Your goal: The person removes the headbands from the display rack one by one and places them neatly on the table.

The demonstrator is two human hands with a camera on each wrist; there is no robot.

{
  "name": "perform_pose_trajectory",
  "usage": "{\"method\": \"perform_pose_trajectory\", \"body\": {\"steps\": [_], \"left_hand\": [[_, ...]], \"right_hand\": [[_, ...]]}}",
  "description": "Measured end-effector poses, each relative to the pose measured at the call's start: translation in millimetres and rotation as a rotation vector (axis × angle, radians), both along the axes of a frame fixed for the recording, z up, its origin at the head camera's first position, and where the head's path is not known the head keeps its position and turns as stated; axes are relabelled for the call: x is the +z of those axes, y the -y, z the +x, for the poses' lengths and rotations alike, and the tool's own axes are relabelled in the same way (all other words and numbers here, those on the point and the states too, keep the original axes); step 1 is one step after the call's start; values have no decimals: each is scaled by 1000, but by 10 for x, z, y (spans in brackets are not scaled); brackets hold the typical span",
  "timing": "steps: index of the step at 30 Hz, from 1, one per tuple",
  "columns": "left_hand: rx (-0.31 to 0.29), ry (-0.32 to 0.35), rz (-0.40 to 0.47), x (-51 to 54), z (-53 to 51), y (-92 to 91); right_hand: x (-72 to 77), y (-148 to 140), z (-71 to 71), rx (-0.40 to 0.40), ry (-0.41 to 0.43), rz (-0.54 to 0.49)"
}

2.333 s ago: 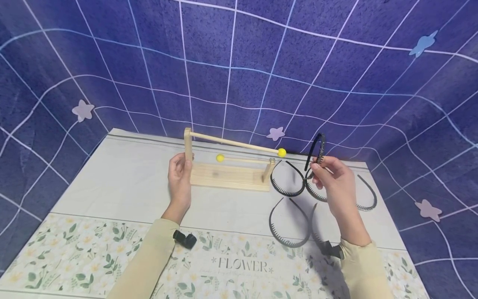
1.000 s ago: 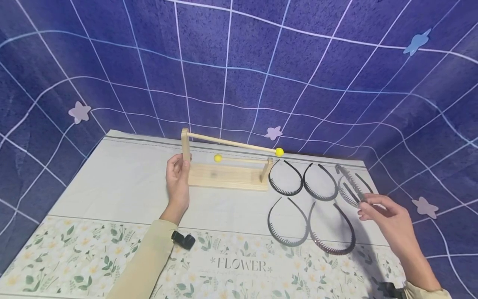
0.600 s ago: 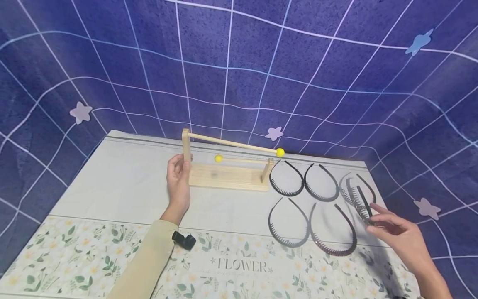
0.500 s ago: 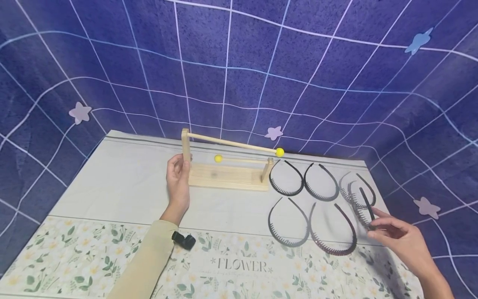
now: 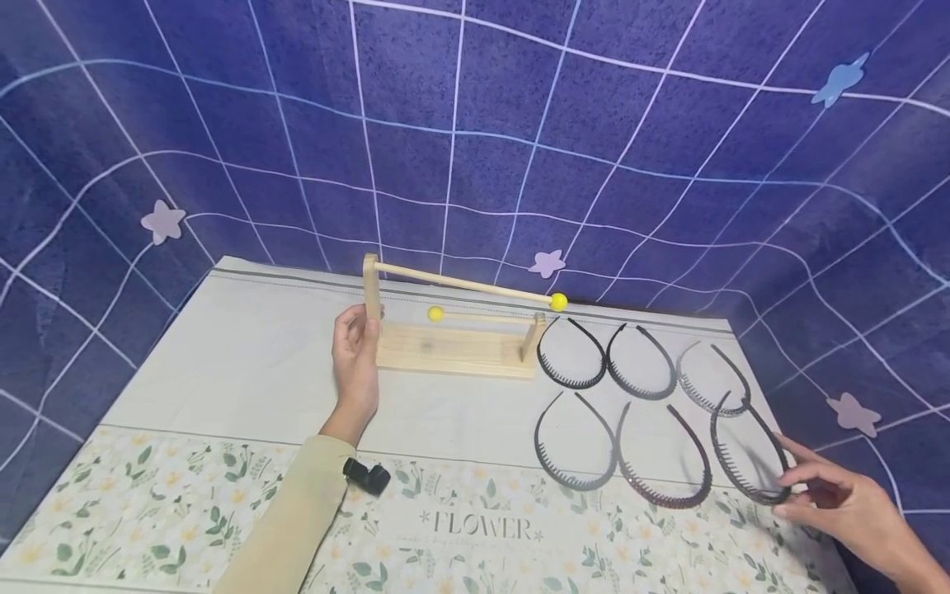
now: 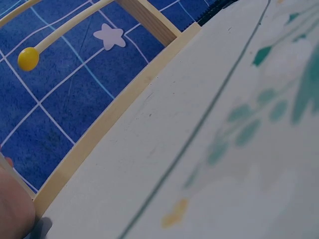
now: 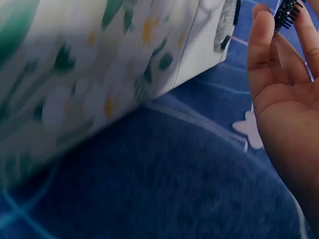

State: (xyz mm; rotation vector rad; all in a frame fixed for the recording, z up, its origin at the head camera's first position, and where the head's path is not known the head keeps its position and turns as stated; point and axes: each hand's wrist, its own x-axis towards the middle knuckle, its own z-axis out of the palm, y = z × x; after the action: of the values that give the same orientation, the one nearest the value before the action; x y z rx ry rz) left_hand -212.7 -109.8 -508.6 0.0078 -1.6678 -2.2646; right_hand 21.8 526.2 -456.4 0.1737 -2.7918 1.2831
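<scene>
My left hand (image 5: 356, 363) grips the tall left post (image 5: 373, 289) of a wooden stand (image 5: 453, 351). From that post a long peg (image 5: 467, 285) reaches right, tipped with a yellow ball (image 5: 558, 301). A lower peg with a yellow ball (image 5: 435, 313) points left from the short right post. At the front right, my right hand (image 5: 849, 499) pinches a dark toothed headband (image 5: 759, 497) by its rounded side. In the right wrist view, part of this headband (image 7: 285, 19) shows between thumb and fingers. Whether it rests fully on the table cannot be told.
Several other toothed headbands lie right of the stand: two black ones (image 5: 571, 384) at the back, a greyish one (image 5: 686, 388) at back right, and a grey (image 5: 579, 485) and reddish-brown one (image 5: 664, 500) in front. Blue cloth (image 5: 475, 165) rises behind the table.
My right hand has carried the headband from near the stand to the front right and lowered it beside the reddish-brown one. My left hand has kept its grip on the post.
</scene>
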Motion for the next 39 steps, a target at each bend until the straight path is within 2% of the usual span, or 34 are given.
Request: {"method": "perform_pose_trajectory", "body": {"steps": [8,17,21,24,30,36,39], "left_hand": [[2,0,-10,7,1,-18],[5,-6,-5,14,-2,-27],[7,-4,8,13,18,-33],[7,-6,2,15,24,-31],[5,-6,0,19,30,-32],[8,2,14,35,34,-35],[7,4,27,29,23,-20]], "right_hand": [[-33,-197,66,-12,91,35],[-146,-322,88,0,49,146],[-184,-354,71,16,60,138],[-209,-353,63,40,38,125],[-266,-307,70,47,6,199],[-281,-291,70,55,-17,198],[-210,-236,73,34,57,219]]}}
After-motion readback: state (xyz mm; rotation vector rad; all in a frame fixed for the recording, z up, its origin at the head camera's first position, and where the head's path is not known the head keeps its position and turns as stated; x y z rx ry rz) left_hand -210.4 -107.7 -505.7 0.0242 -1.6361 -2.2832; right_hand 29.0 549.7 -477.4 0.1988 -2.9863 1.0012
